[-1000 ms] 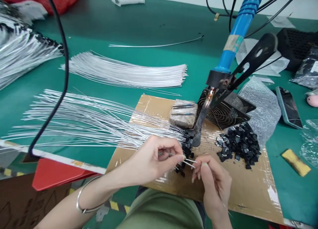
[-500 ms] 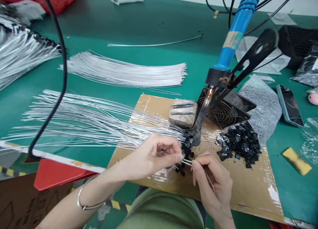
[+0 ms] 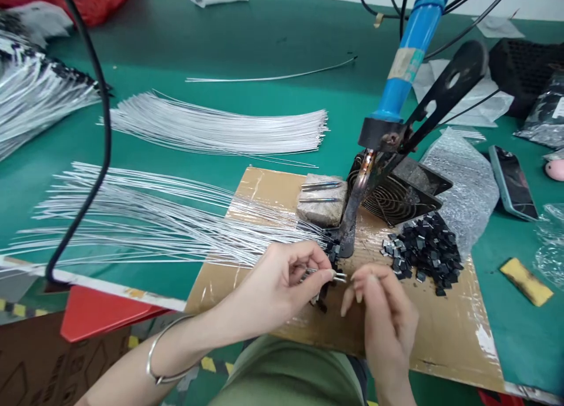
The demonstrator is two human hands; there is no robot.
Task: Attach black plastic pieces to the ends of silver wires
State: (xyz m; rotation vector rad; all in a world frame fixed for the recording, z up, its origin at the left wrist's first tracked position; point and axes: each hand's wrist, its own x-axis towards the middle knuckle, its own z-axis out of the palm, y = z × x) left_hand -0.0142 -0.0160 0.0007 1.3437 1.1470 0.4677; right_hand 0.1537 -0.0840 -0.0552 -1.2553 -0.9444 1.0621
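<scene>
My left hand (image 3: 304, 277) pinches a few thin white wires, their bare-looking ends (image 3: 340, 276) poking out to the right past the thumb. Just right of those ends is my right hand (image 3: 385, 303), fingers bent and loosely apart, slightly blurred, with nothing visible in them. Under and behind the left hand lie black connectors (image 3: 333, 253) at the ends of a spread of white wires (image 3: 185, 218). The blue-handled soldering iron (image 3: 399, 71) is clamped above, its dark tip (image 3: 348, 241) pointing down close to the fingers.
A cardboard sheet (image 3: 445, 341) covers the front of the green table. On it are a heap of small black connector pieces (image 3: 425, 250), a fan (image 3: 392, 194) and a block with metal tips (image 3: 321, 209). A wire bundle (image 3: 220, 124), phone (image 3: 513, 183) and yellow sponge (image 3: 526, 281) lie around.
My right hand has let go of the wire ends and drawn slightly right. The thin strand along its palm is no longer visible. My left hand has shifted a little right, still gripping the wires.
</scene>
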